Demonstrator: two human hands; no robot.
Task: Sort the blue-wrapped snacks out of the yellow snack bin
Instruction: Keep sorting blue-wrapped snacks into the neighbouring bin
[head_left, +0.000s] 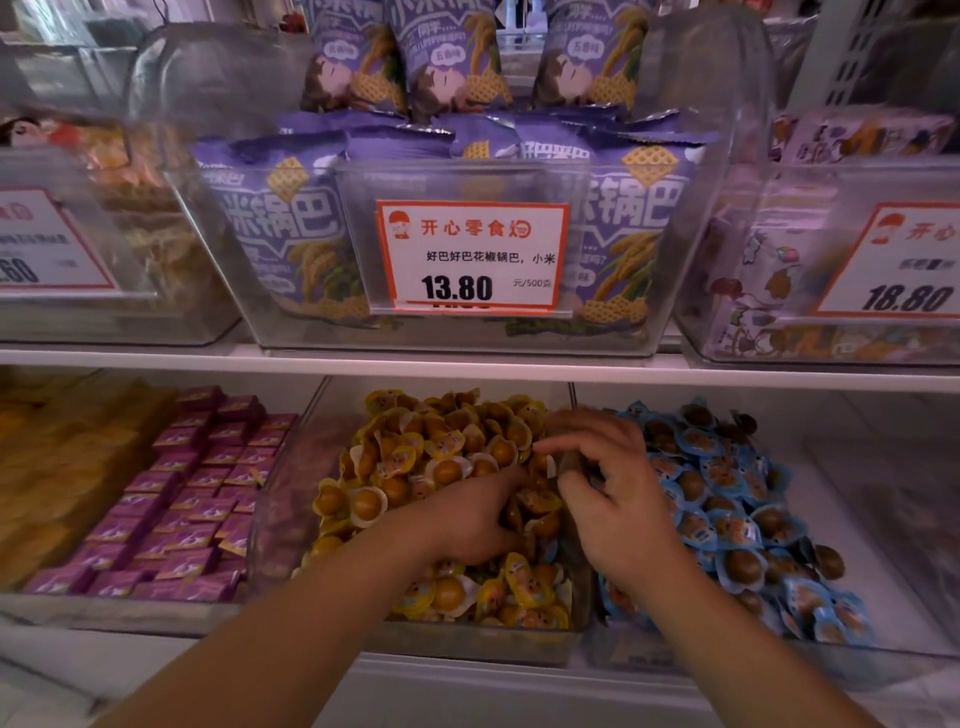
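Observation:
The clear yellow snack bin (467, 647) on the lower shelf holds a heap of yellow-wrapped snacks (415, 457). A bit of blue wrapper (549, 552) shows at its right wall, just under my left hand. My left hand (467, 519) lies palm down in the heap, its fingertips buried among the yellow snacks. My right hand (613, 493) hovers over the wall between this bin and the neighbouring pile of blue-wrapped snacks (727, 499). Its index finger reaches left and its thumb lies below. The spot between them is blurred, and I see nothing held there.
A bin of purple boxed snacks (197, 493) stands left of the yellow bin. The upper shelf edge (467, 364) runs just above, carrying a clear bin of purple bags (291, 244) with a price tag (470, 257). More tagged bins sit on either side.

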